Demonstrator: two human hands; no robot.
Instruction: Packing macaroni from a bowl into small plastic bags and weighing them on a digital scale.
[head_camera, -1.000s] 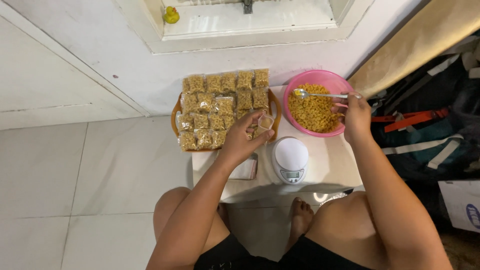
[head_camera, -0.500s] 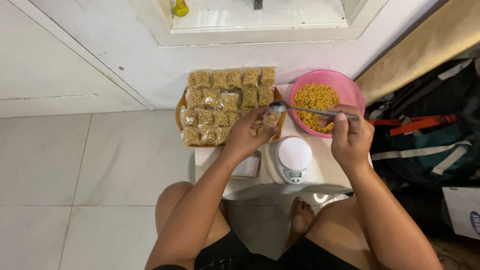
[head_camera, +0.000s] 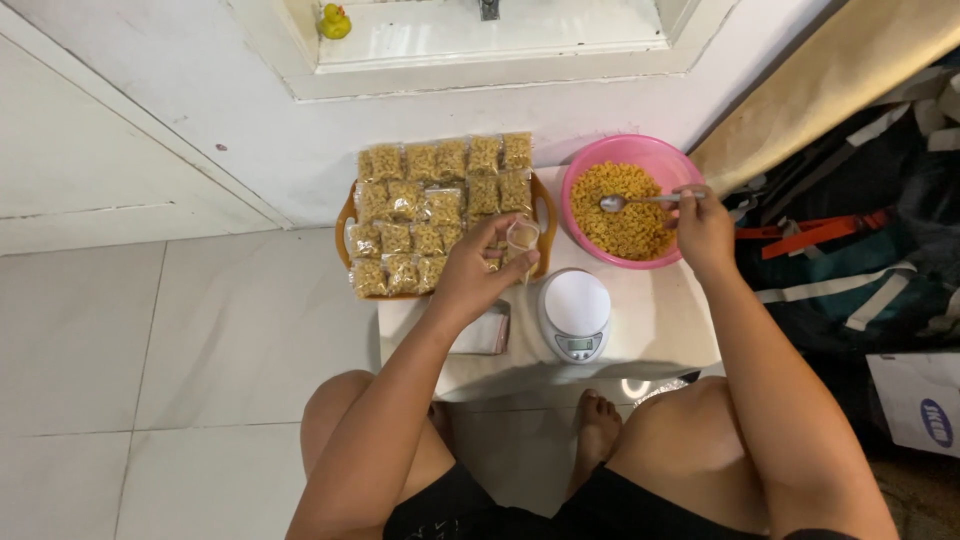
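Our left hand (head_camera: 470, 275) hides part of the orange tray (head_camera: 345, 215); the scale's display (head_camera: 579, 346) is too small for us to read.

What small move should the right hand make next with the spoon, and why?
Probably dip the spoon into the pasta in the pink bowl and lift a scoop. The right hand holds it over the bowl, while the left hand holds a small clear bag open beside the tray of filled packets.
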